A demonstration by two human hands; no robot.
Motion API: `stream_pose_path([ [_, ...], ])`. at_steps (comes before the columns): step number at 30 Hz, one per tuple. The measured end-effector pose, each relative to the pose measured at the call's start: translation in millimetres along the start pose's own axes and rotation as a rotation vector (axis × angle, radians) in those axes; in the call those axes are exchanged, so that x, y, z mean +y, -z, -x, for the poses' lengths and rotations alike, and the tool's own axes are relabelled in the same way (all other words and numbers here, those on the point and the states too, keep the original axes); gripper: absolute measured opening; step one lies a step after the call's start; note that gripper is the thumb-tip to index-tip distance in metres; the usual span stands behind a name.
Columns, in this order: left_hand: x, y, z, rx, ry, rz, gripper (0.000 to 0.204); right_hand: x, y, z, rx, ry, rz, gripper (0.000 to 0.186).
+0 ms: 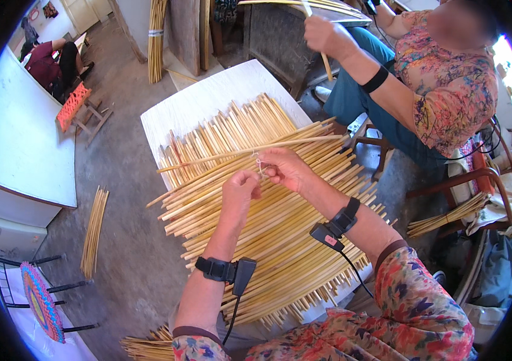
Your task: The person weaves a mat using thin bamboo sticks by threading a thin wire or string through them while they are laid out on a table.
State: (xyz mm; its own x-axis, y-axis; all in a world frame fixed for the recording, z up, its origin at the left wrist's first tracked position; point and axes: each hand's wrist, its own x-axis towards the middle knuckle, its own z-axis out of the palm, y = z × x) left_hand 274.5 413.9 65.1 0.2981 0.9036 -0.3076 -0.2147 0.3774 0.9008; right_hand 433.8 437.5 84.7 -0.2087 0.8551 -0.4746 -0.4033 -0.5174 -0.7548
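While the thin white cord [261, 163] sits at centre over the layered wooden rods [268, 246], its tie looks unfinished. Right hand [285, 169]: pinching the cord. Left hand [242, 186]: fingers curled just beside it; whether they grip it, cannot tell. Done, by judgement: rods gathered, laid roughly parallel on the white board [208, 90]. Remaining, seemingly: fastening the cord; evening the staggered ends. Edges: board strip visible at 11 o'clock; rod ends overshoot at 3. Room: grey floor [120, 159] at 9 o'clock; seated co-worker [454, 102] limits 2 o'clock.
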Motion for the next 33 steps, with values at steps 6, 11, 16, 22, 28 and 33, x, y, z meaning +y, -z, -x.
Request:
stream_pose_path([
  [6,16,-13,2,0.131,0.060,0.050,0.019,8,2,5,0.058,0.010,0.165,0.009],
  [11,9,-13,-5,-0.015,-0.096,-0.086,0.027,6,4,13,0.038,0.149,0.459,0.016],
  [16,-7,-3,-16,-0.022,-0.142,-0.195,0.014,6,17,14,0.123,0.385,0.737,0.016],
  [22,-4,-3,-12,0.171,-0.244,-0.394,0.014,5,18,18,0.142,0.506,0.845,0.023],
  [28,13,-18,-15,-0.035,-0.307,-0.289,0.024,-7,1,29,0.205,0.538,1.009,0.030],
  [33,10,-12,-21,-0.102,-0.141,-0.170,0.022,-9,2,20,0.194,0.574,0.776,0.029],
])
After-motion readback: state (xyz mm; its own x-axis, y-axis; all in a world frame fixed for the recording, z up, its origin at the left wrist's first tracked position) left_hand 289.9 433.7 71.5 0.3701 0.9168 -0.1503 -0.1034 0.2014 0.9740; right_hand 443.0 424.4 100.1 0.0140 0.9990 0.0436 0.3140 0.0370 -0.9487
